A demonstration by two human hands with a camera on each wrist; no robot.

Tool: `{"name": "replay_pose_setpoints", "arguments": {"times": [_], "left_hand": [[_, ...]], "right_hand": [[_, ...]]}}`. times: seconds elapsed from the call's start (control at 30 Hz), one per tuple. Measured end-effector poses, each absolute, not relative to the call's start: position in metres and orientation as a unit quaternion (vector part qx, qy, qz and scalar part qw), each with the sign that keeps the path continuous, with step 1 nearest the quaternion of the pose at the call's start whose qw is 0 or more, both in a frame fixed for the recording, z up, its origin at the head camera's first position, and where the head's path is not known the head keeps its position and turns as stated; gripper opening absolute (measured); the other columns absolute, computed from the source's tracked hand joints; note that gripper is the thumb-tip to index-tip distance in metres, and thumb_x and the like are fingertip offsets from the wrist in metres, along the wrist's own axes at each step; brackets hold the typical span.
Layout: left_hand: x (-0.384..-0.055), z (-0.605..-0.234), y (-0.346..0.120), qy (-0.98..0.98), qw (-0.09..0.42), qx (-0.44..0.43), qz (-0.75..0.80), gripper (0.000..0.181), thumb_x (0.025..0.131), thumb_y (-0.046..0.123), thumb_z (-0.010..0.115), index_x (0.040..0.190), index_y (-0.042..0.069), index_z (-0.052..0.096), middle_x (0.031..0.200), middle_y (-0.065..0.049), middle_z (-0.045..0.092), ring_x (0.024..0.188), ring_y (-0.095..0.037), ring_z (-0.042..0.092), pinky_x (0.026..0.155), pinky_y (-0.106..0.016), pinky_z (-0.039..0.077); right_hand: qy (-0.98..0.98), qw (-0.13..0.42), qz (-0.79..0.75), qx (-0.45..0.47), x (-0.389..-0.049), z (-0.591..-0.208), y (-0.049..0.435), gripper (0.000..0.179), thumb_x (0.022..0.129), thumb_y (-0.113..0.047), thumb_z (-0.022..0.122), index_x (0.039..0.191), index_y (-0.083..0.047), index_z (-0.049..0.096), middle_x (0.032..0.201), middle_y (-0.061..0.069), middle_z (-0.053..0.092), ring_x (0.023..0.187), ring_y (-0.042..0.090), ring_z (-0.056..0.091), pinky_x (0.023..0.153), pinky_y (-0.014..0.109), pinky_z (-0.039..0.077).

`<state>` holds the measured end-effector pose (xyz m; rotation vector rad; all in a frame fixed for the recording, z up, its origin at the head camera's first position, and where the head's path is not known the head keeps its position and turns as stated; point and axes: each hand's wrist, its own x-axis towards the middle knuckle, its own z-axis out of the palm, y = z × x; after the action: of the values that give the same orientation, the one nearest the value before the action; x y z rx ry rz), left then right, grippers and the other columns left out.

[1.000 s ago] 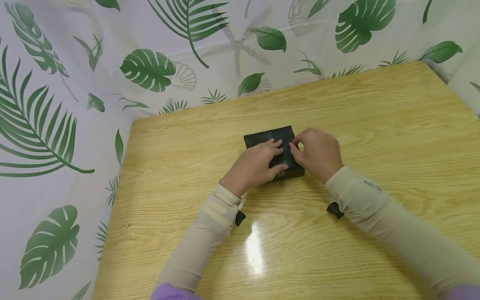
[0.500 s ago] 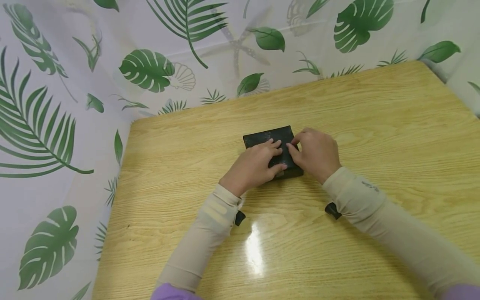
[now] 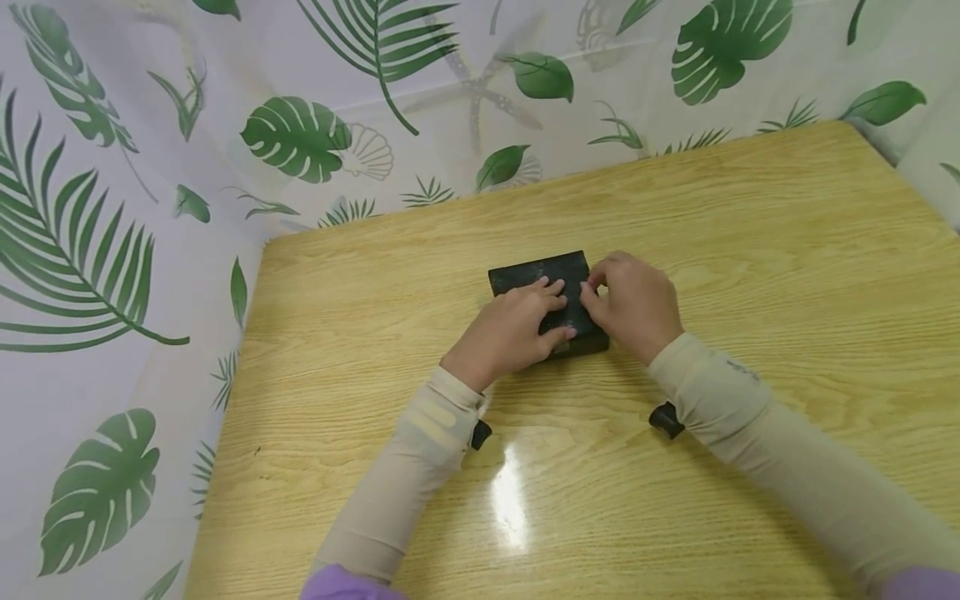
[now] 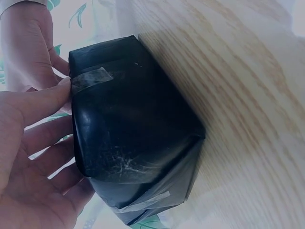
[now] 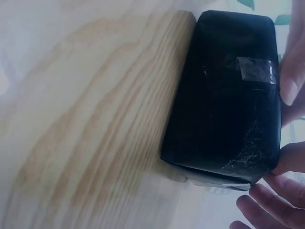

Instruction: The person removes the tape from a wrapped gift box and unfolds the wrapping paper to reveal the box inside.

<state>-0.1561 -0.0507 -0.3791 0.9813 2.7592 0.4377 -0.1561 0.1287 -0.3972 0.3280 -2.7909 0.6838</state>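
A small box wrapped in black plastic lies on the table in the head view. Its near side carries a strip of clear tape, and creases show in the folded wrapping at one end in the left wrist view. My left hand rests on top of the box with its fingers spread. At the right top edge, thumb and bent index finger of my right hand pinch the box's wrapping. Whether a tape end or a flap lies between those fingertips is hidden.
The wood-grain table reaches back to a white leaf-printed cloth, which also hangs along the left side. Both forearms wear beige sleeves. A dark wrist fitting sticks out below the right wrist.
The fingertips of my right hand have shifted very slightly at the box's edge. My left hand and the box have stayed in place.
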Motion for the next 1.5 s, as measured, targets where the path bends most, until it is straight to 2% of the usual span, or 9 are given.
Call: {"name": "replay_pose_setpoints", "arguments": {"times": [0.2, 0.4, 0.8, 1.17, 1.5], "left_hand": [[-0.156, -0.378, -0.051, 0.93, 0.093, 0.324, 0.146, 0.051, 0.093, 0.04, 0.058, 0.132, 0.008, 0.056, 0.145, -0.008, 0.041, 0.137, -0.02, 0.032, 0.107, -0.035, 0.033], [-0.157, -0.38, -0.051, 0.931, 0.09, 0.324, 0.138, 0.055, 0.093, 0.042, 0.057, 0.137, 0.01, 0.05, 0.146, -0.006, 0.041, 0.137, -0.019, 0.033, 0.107, -0.035, 0.034], [-0.16, -0.376, -0.052, 0.931, 0.094, 0.328, 0.127, 0.052, 0.095, 0.041, 0.055, 0.138, 0.013, 0.049, 0.147, -0.006, 0.038, 0.138, -0.02, 0.03, 0.108, -0.035, 0.032], [-0.158, -0.378, -0.051, 0.93, 0.096, 0.332, 0.125, 0.052, 0.095, 0.041, 0.054, 0.139, 0.014, 0.048, 0.148, -0.006, 0.036, 0.139, -0.02, 0.028, 0.108, -0.037, 0.032], [-0.156, -0.379, -0.051, 0.929, 0.108, 0.331, 0.125, 0.053, 0.095, 0.043, 0.052, 0.141, 0.016, 0.046, 0.15, -0.005, 0.033, 0.14, -0.019, 0.026, 0.109, -0.037, 0.031]], "right_hand": [[-0.947, 0.087, 0.297, 0.09, -0.159, -0.397, 0.134, 0.02, 0.087, -0.018, 0.066, 0.09, 0.001, 0.071, 0.09, 0.016, 0.067, 0.077, 0.029, 0.065, 0.065, 0.045, 0.052], [-0.937, 0.054, 0.34, 0.061, -0.163, -0.395, 0.141, 0.022, 0.089, -0.02, 0.063, 0.095, 0.0, 0.072, 0.093, 0.017, 0.069, 0.084, 0.031, 0.065, 0.075, 0.05, 0.048], [-0.928, 0.05, 0.366, 0.044, -0.168, -0.394, 0.15, 0.023, 0.09, -0.021, 0.063, 0.094, -0.001, 0.072, 0.092, 0.016, 0.07, 0.083, 0.031, 0.066, 0.068, 0.047, 0.052], [-0.926, 0.031, 0.376, 0.021, -0.164, -0.395, 0.157, 0.026, 0.092, -0.025, 0.059, 0.096, -0.002, 0.072, 0.098, 0.018, 0.069, 0.088, 0.031, 0.064, 0.076, 0.049, 0.049], [-0.926, 0.044, 0.375, 0.023, -0.162, -0.402, 0.164, 0.028, 0.091, -0.025, 0.059, 0.095, 0.0, 0.072, 0.095, 0.018, 0.069, 0.084, 0.031, 0.065, 0.073, 0.048, 0.049]]}}
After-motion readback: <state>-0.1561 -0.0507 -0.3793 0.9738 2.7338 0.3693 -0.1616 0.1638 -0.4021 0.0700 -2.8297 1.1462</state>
